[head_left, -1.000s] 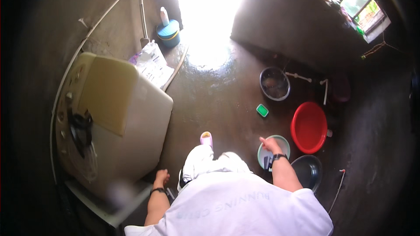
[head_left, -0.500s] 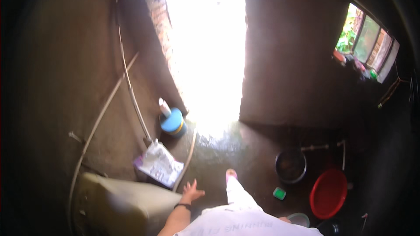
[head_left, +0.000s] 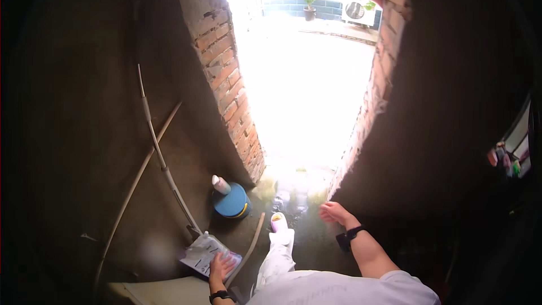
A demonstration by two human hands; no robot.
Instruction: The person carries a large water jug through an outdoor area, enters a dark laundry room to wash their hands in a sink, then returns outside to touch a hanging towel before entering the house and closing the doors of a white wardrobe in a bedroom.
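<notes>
In the lower left of the frame, the left hand (head_left: 221, 266) is open with its fingers spread over a flat white plastic package with dark print (head_left: 199, 255); whether it touches the package cannot be told. Right of lower centre, the right hand (head_left: 334, 213) has bent fingers, and how far they close is unclear. Above the package stands a round blue lidded bucket with a yellow band (head_left: 231, 203), a pale bottle (head_left: 221, 184) on its lid. A red-brick doorway (head_left: 228, 93) opens at upper centre.
</notes>
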